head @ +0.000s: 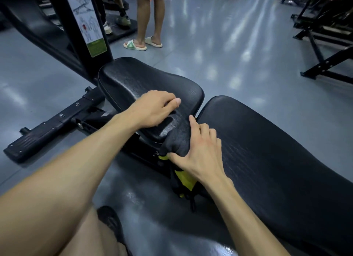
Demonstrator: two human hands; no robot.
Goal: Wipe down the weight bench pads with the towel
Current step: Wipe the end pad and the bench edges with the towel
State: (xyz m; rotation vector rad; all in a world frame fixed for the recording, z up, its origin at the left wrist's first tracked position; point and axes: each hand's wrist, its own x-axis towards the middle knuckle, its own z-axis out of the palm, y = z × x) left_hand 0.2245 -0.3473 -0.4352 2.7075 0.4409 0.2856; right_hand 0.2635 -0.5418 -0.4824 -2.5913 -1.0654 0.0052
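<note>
Presently, left hand (154, 107) rests curled, fingers bent, on seat pad (133, 80); right hand (198, 150) pinches dark towel (179, 139) against its near end, beside back pad (267, 150).

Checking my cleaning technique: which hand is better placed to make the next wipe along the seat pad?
Right. The right hand already presses the dark bunched cloth towel against the black textured vinyl seat pad; the left hand rests bare on that pad.
</note>
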